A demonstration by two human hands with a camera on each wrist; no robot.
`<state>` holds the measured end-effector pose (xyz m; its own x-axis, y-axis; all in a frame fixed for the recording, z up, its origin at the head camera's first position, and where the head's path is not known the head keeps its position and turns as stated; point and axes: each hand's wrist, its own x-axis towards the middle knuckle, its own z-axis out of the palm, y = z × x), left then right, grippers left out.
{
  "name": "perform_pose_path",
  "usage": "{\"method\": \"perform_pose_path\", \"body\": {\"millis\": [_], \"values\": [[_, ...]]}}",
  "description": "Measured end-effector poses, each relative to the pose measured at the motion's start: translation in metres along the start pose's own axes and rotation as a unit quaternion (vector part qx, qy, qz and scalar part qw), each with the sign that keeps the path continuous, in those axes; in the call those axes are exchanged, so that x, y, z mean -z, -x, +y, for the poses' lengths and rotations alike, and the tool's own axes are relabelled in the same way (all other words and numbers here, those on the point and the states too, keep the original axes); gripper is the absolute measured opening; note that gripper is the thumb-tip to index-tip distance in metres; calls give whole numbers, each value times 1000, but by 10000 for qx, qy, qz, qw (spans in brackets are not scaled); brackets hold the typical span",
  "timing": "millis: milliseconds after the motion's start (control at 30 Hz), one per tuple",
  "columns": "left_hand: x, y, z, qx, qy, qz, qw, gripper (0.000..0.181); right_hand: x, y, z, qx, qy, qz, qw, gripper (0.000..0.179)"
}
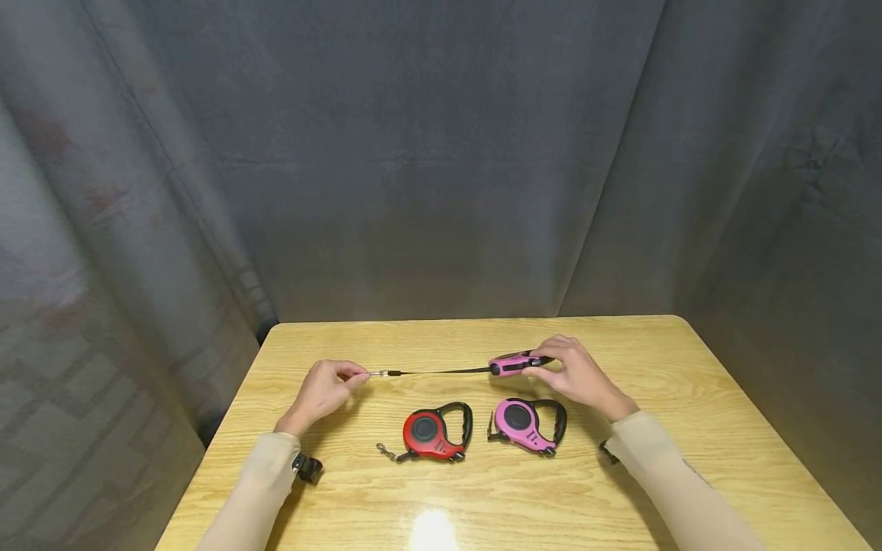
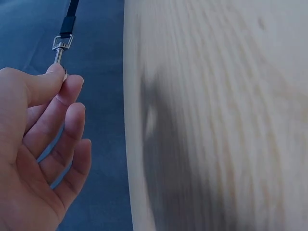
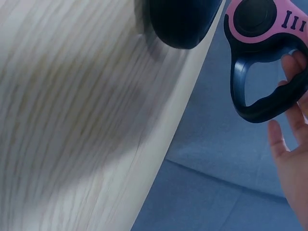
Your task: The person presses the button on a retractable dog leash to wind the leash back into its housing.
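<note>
Between thumb and forefinger my left hand (image 1: 327,391) pinches the metal snap hook (image 2: 58,54) of a retractable dog leash. From the hook a dark strap (image 1: 444,372) runs straight to a pink and black leash casing (image 1: 510,364), held above the table. My right hand (image 1: 573,373) grips that casing by its black loop handle (image 3: 269,108), fingers around the grip. Below the stretched strap lie two more retractable leashes: a red one (image 1: 422,444) with its hook (image 1: 386,451) pointing left, and a second pink one (image 1: 527,440) to its right, nearer the right forearm.
The wooden table (image 1: 358,505) has its far edge against a grey curtain (image 1: 413,191). Curtains also hang at the left and right sides. A black wrist camera (image 1: 307,467) sits at the left cuff.
</note>
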<state>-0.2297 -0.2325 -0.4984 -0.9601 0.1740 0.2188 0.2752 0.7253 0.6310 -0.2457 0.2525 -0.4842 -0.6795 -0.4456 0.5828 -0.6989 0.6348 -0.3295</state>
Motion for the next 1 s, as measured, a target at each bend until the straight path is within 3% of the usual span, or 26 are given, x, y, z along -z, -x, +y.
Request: {"method": "perform_pose_path", "body": {"millis": [367, 1000], "values": [[2, -2, 11, -53, 159, -130, 9998, 9, -7, -5, -9, -12, -192, -45, 9998, 26], [-3, -6, 14, -106, 122, -79, 9998, 8, -19, -14, -18, 61, -317, -161, 9993, 29]]}}
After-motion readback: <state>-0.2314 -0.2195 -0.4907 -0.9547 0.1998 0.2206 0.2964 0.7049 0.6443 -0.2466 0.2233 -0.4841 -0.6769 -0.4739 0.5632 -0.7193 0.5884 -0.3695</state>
